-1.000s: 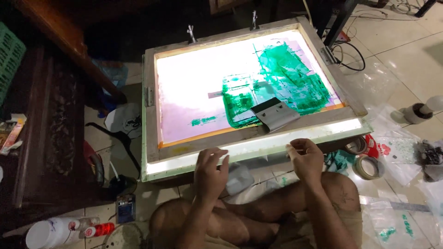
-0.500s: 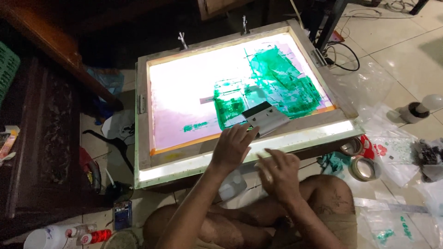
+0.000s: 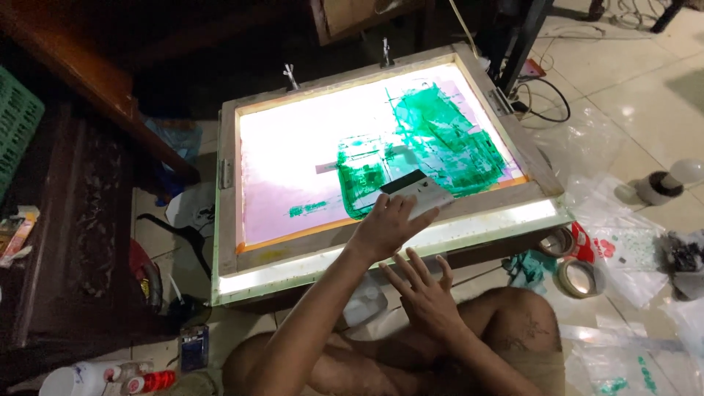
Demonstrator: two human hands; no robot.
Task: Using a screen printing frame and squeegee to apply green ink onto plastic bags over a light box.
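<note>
Here, left hand [image 3: 387, 227] clamped on the squeegee [image 3: 418, 193] atop the green-inked screen [image 3: 381, 147], right hand [image 3: 425, 293] open

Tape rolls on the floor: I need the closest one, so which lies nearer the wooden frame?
The roll tucked against the frame's lit corner; the other roll lies farther out.

A squeegee [image 3: 416, 194] lies on the screen frame [image 3: 227, 220], near its near edge; tape rolls [image 3: 570, 264] sit right of the frame; a bottle [image 3: 81, 380] lies near left.
</note>
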